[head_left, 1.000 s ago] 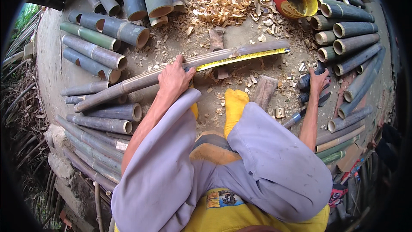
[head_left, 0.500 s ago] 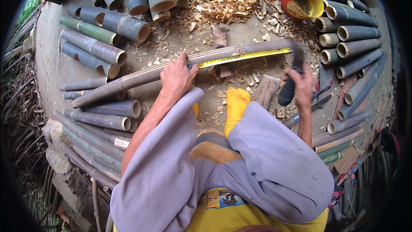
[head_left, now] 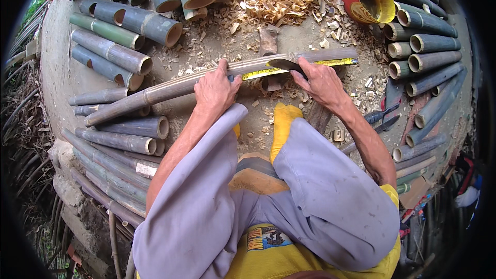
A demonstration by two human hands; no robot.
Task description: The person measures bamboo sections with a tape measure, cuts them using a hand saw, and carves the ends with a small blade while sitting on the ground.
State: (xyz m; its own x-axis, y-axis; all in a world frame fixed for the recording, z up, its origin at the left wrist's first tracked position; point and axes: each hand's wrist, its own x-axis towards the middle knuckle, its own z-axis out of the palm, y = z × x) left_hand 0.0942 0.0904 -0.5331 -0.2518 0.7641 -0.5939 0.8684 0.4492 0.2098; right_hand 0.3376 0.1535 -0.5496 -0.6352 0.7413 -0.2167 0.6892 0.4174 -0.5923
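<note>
Crosswise, before the seated person's knees, a long bamboo pole [head_left: 175, 87] slants from the lower left up to the right. The left hand [head_left: 214, 90] grasps it around the middle, fingers wrapped over the top and the thumb pointing right toward the near end of a yellow tape measure [head_left: 333, 62]. That tape runs along the pole's near side almost to its right end; whether the left palm also holds the tape's case is hard to tell, as the hand covers it. The right hand [head_left: 320, 87] is clenched on a curved-bladed tool [head_left: 283, 64], its handle mostly hidden in the fist. The dark blade points left and lies over the pole and the tape, its tip right of the left thumb.

Beneath the pole, a brown wooden piece [head_left: 268, 40] shows on the far side. A foot in a yellow sock [head_left: 285, 124] rests on the near side, below the gap between the hands. Right of the right forearm, dark hand tools [head_left: 381, 117] lie on the ground. Pale shavings [head_left: 274, 0] are heaped beyond the pole, with a red and yellow bucket [head_left: 356, 8] to their right. Cut bamboo sections lie in rows on both sides, left [head_left: 111, 51] and right [head_left: 436, 43].
</note>
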